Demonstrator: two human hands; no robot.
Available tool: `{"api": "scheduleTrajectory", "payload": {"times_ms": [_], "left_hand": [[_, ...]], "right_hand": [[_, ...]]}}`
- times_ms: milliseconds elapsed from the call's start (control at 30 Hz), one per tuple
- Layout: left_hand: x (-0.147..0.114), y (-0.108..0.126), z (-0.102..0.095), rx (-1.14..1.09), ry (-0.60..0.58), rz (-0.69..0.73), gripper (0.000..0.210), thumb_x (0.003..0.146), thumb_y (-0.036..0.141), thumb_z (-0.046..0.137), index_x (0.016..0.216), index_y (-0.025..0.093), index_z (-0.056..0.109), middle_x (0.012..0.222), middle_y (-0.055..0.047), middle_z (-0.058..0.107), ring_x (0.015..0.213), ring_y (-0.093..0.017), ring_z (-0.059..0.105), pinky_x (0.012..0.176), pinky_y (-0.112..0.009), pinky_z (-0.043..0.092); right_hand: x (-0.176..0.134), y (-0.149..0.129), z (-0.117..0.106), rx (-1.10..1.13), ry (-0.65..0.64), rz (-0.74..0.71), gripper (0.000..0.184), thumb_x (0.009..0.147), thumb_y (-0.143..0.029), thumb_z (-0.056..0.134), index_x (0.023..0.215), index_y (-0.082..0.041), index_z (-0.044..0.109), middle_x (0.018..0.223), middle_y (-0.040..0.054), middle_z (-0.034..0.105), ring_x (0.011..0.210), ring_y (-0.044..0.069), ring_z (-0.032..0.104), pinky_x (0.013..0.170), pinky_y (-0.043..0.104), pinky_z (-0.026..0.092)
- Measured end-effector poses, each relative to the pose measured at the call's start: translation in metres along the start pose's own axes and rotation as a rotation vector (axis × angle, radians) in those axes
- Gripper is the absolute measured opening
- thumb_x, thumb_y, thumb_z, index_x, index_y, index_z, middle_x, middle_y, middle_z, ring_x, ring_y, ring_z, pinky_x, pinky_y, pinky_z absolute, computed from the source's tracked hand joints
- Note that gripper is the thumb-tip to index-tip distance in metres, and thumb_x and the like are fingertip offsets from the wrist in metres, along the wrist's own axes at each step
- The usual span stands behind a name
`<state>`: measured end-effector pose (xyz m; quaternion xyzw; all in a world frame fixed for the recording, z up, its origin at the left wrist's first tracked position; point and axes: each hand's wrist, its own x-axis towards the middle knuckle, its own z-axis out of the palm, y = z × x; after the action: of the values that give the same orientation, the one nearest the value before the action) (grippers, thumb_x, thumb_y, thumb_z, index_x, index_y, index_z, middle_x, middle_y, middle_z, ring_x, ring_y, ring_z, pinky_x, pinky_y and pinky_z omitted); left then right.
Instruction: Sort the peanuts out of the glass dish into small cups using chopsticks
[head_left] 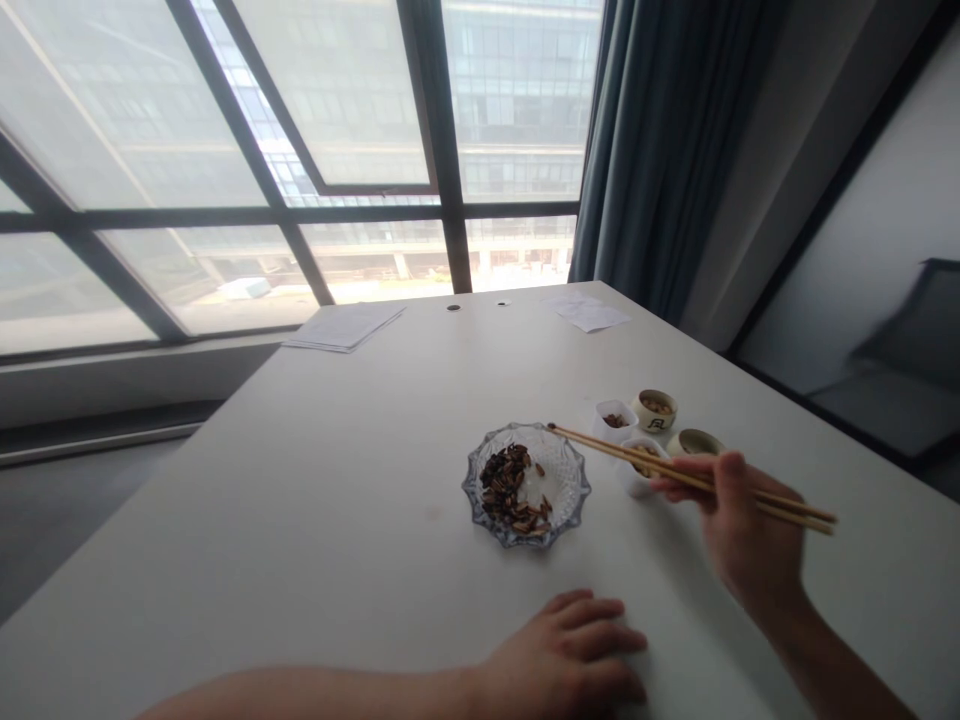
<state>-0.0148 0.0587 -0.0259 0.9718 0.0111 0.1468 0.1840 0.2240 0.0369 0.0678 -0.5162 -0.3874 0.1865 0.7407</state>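
A pair of wooden chopsticks (630,452) is gripped in my right hand (750,525), their tips close together over the right rim of a scalloped glass dish (576,480). A small dark piece appears at the tips, too small to name. Brown, seed-like dried pieces (510,490) lie mostly in the left half of the dish. My left hand (574,650) rests on the table in front of the dish, fingers apart and holding nothing. Beside my right hand stand a white cup (637,484) with pale pieces and a cream cup (697,442), partly hidden by the hand.
Behind these are another white cup (615,430) with brown bits and a cream cup (654,410) with a dark mark. Papers (345,328) lie at the far left of the white table (337,480), and a sheet (589,312) at the far right. Windows and a curtain stand beyond.
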Motion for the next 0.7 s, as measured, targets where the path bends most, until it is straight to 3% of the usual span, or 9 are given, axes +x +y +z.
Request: {"api": "scheduleTrajectory", "payload": {"times_ms": [133,267,367,433,500,600,700], "left_hand": [[0.0,-0.002,0.001,-0.031,-0.04,-0.016,0.023,0.109,0.041,0.058,0.125,0.026,0.065,0.153,-0.001,0.062,0.151,-0.023,0.047,0.13,-0.039,0.031],[-0.001,-0.001,0.002,-0.053,-0.041,-0.022,0.021,0.105,0.032,0.062,0.125,0.026,0.064,0.154,-0.002,0.061,0.151,-0.025,0.047,0.129,-0.042,0.032],[-0.001,0.0,0.003,-0.054,-0.016,-0.025,0.022,0.102,0.029,0.063,0.124,0.027,0.063,0.154,-0.001,0.062,0.15,-0.024,0.048,0.129,-0.042,0.033],[-0.002,0.001,0.003,-0.046,-0.015,-0.036,0.024,0.1,0.028,0.065,0.124,0.027,0.063,0.153,-0.001,0.062,0.15,-0.025,0.049,0.129,-0.042,0.033],[-0.002,0.001,0.003,-0.043,-0.019,-0.039,0.025,0.099,0.028,0.066,0.124,0.028,0.063,0.153,-0.001,0.062,0.15,-0.025,0.05,0.129,-0.043,0.034],[-0.002,0.0,0.004,-0.036,-0.025,-0.036,0.025,0.099,0.028,0.065,0.125,0.028,0.063,0.154,-0.001,0.061,0.15,-0.026,0.049,0.128,-0.044,0.035],[-0.001,0.0,0.004,-0.028,-0.029,-0.029,0.026,0.098,0.027,0.066,0.124,0.027,0.064,0.152,-0.002,0.062,0.149,-0.026,0.05,0.128,-0.043,0.034]], "right_hand": [[0.029,-0.036,-0.035,-0.01,0.236,-0.126,0.048,0.097,-0.059,0.069,0.076,-0.016,0.078,0.063,0.0067,0.076,0.053,0.018,0.074,0.057,0.027,0.063],[0.034,-0.06,-0.075,-0.168,0.395,-0.154,0.046,0.104,-0.04,0.06,0.068,-0.017,0.075,0.061,0.0059,0.071,0.052,0.016,0.072,0.059,0.029,0.061],[0.027,-0.051,-0.102,-0.27,0.414,-0.143,0.041,0.104,-0.035,0.059,0.071,-0.019,0.075,0.065,0.0068,0.071,0.055,0.019,0.073,0.062,0.034,0.062],[0.022,-0.036,-0.117,-0.306,0.401,-0.108,0.033,0.101,-0.042,0.067,0.078,-0.02,0.077,0.069,0.0074,0.075,0.057,0.021,0.074,0.065,0.037,0.065],[0.02,-0.023,-0.128,-0.384,0.361,-0.08,0.037,0.098,-0.053,0.068,0.083,-0.02,0.077,0.072,0.0073,0.077,0.059,0.024,0.076,0.065,0.039,0.065],[0.021,-0.016,-0.132,-0.424,0.332,-0.095,0.041,0.097,-0.058,0.067,0.086,-0.02,0.077,0.074,0.0067,0.078,0.061,0.024,0.077,0.066,0.038,0.065],[0.021,-0.022,-0.121,-0.388,0.342,-0.121,0.036,0.099,-0.053,0.067,0.085,-0.022,0.078,0.072,0.0073,0.077,0.059,0.023,0.076,0.065,0.035,0.065]]}}
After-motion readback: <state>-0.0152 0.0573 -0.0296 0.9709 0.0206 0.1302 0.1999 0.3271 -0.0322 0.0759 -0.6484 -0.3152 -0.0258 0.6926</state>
